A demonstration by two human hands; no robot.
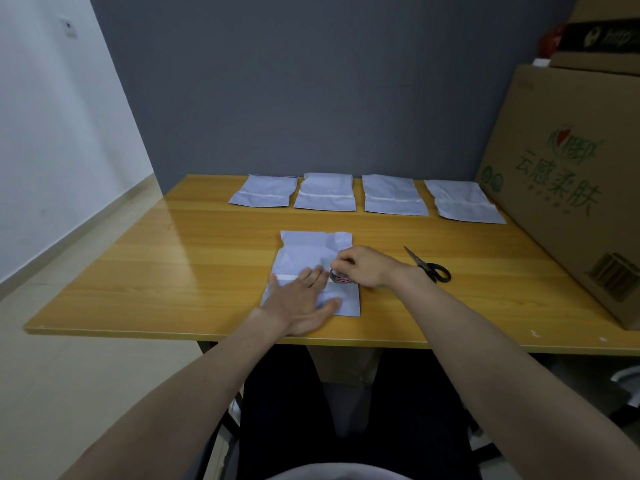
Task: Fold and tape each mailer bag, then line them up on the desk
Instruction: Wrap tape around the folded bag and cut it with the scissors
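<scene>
Four bags [363,197] are laid in a row at the back of the desk [173,258]. A fifth bag [304,251] is set in front of that row, near the desk's front edge. Scissors [431,266] are placed right of the fifth bag, and a box [568,188] stands at the desk's right end.

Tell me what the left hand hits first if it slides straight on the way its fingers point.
The left hand, flat on the bag, points up-right at the tape roll held by the right hand. It would likely meet the roll first.
</scene>
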